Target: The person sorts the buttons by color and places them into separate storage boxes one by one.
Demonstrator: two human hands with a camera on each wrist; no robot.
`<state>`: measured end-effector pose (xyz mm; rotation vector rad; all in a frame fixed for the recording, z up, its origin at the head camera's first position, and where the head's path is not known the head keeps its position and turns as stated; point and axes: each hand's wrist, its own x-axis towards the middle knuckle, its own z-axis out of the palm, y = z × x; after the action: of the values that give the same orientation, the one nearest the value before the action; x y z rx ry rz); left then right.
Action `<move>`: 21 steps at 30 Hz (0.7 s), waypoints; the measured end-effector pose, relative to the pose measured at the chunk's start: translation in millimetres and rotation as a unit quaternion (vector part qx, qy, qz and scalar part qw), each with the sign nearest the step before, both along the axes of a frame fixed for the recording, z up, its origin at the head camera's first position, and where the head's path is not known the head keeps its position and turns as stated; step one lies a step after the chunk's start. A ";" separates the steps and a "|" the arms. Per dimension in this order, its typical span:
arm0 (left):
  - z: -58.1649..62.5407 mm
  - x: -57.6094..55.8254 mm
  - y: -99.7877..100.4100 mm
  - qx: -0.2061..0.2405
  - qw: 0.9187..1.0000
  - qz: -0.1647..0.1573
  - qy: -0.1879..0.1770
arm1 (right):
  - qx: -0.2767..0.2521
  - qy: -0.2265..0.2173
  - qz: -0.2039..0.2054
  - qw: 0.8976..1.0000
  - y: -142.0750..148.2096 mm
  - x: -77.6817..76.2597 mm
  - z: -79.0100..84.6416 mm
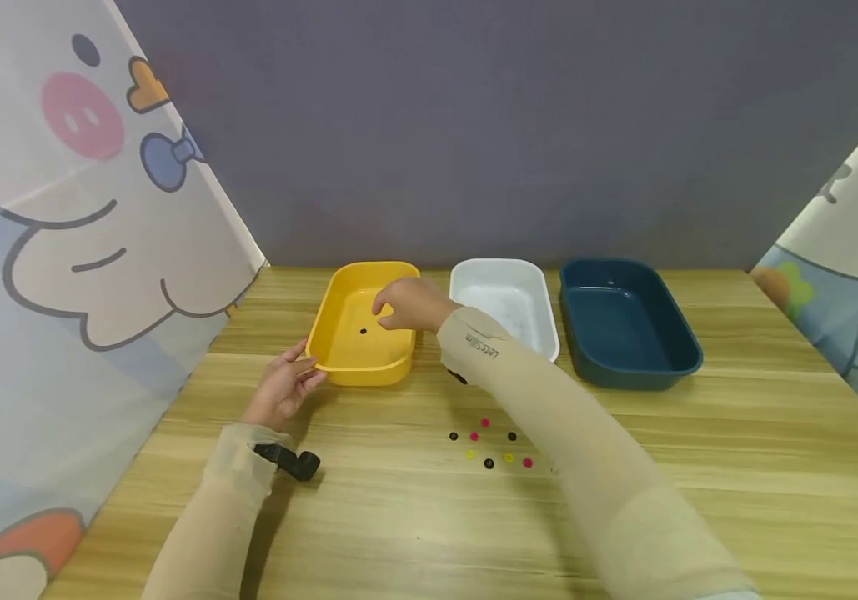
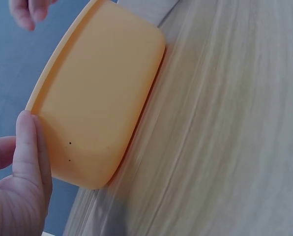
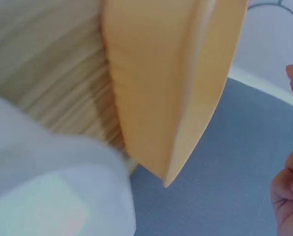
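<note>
My left hand (image 1: 283,390) grips the near-left corner of a yellow plastic bin (image 1: 372,377), thumb at the rim and fingers along the outer wall (image 2: 97,93). Above the bin's right side is my right hand (image 1: 415,304). Its thumb and forefinger stand apart with no object showing between them, and the other fingers are bent, as the right wrist view shows at its edge. A small black button (image 1: 363,331) appears inside the yellow bin, just left of and below that hand.
A white bin (image 1: 504,265), partly behind my right forearm, and a dark blue bin (image 1: 634,379) stand to the right. Several black, pink and yellow buttons (image 1: 489,463) lie scattered on the wooden table (image 1: 368,517). A grey wall (image 1: 504,133) rises behind the bins.
</note>
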<state>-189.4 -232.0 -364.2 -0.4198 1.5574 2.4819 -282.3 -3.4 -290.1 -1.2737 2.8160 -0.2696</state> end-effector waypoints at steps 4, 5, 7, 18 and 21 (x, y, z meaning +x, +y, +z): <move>0.8 -0.3 -4.4 0.004 1.000 -0.008 0.007 | 0.006 -0.008 0.018 1.000 9.9 13.7 3.7; 1.1 -0.2 -5.9 0.006 1.000 -0.009 0.007 | 0.007 -0.008 0.022 1.000 11.8 17.5 5.5; 1.7 0.3 -8.4 0.010 1.000 -0.013 0.011 | 0.008 -0.011 0.029 0.999 16.1 25.0 8.4; 0.7 -1.9 -7.9 0.024 0.999 -0.042 0.018 | 0.061 0.010 0.081 0.995 56.3 55.9 2.6; -0.2 -3.1 -6.5 0.029 0.999 -0.042 0.013 | 0.066 0.012 0.088 0.994 69.6 62.0 0.9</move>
<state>-192.6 -238.5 -364.3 -0.3081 1.4761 2.4706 -220.3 66.2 -289.1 -1.4917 2.6655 -0.0605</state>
